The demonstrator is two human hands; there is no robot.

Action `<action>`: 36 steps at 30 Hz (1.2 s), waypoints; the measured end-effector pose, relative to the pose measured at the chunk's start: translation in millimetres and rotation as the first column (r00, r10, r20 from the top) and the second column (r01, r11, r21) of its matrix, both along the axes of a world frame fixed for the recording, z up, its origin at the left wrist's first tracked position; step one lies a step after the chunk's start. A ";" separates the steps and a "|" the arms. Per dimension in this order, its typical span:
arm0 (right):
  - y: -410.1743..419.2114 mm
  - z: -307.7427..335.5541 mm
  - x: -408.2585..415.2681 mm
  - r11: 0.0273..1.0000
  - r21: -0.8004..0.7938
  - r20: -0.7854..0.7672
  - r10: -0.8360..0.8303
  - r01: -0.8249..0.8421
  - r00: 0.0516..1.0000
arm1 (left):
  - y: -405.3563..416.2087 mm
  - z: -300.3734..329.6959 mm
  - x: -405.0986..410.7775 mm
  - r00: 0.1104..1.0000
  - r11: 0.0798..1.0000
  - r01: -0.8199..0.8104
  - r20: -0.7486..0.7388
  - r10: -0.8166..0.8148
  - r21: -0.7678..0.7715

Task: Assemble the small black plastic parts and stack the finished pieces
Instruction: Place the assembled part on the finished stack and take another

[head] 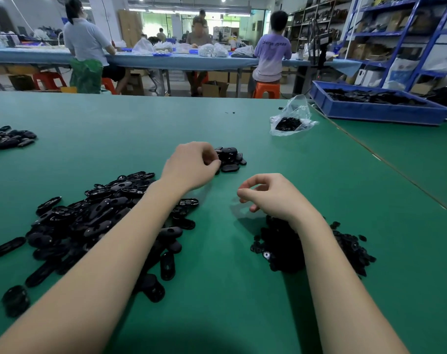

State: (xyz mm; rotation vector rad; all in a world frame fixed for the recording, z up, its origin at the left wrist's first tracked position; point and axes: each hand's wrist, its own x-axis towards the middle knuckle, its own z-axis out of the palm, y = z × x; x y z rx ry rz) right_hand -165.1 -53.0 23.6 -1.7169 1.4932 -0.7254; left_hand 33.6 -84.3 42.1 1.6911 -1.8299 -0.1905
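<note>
A finished piece is apparently being set by the curled left hand (191, 166) onto the small stack (230, 159). The right hand (267, 195), nearer than the stack, is loosely curled and empty. Fresh parts must be fetched next.

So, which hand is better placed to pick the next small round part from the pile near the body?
The right hand. It hovers just above the pile of small round parts and seems to hold nothing. The left hand is farther away, its fingers curled at the small stack of finished pieces.
</note>
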 end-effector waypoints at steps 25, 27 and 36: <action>32.6 -24.4 97.2 0.930 -0.322 -0.384 0.043 -0.178 0.922 | 46.0 -13.0 36.6 0.988 0.987 0.027 -0.154 -0.002 0.160; 31.7 -24.0 95.6 0.927 -0.344 -0.361 0.018 -0.151 0.933 | 46.2 -13.0 35.8 0.988 0.986 0.038 -0.151 -0.013 0.160; 12.5 2.3 48.5 0.966 -0.257 -0.034 -0.013 0.003 0.999 | 50.6 -8.9 30.6 0.883 0.928 0.288 -0.442 -0.161 0.238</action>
